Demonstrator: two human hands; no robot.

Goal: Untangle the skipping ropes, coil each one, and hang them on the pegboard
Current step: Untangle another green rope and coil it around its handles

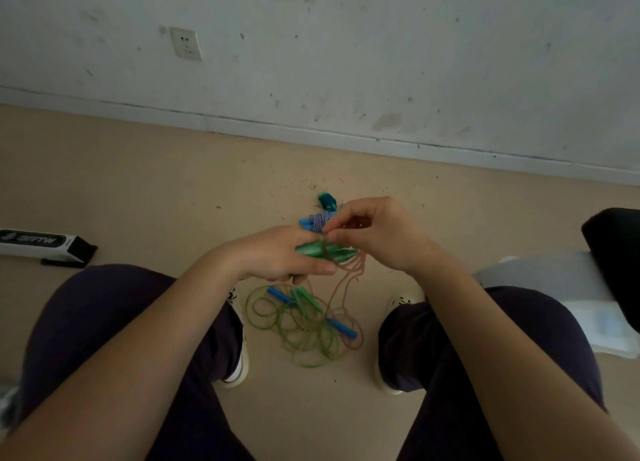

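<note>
Gripping green handles (325,251), left hand (277,258) held firm; right hand (375,233) pinched tan cord (348,273). Green rope (304,336) lay looped, tangled with blue handles (341,327) on floor (156,183).

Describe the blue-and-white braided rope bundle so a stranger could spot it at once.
Look at the beige floor below the wall, just beyond the person's right hand. The blue-and-white braided rope bundle lies there; unlike the loose green rope between the shoes, it is already wound tight.
</note>
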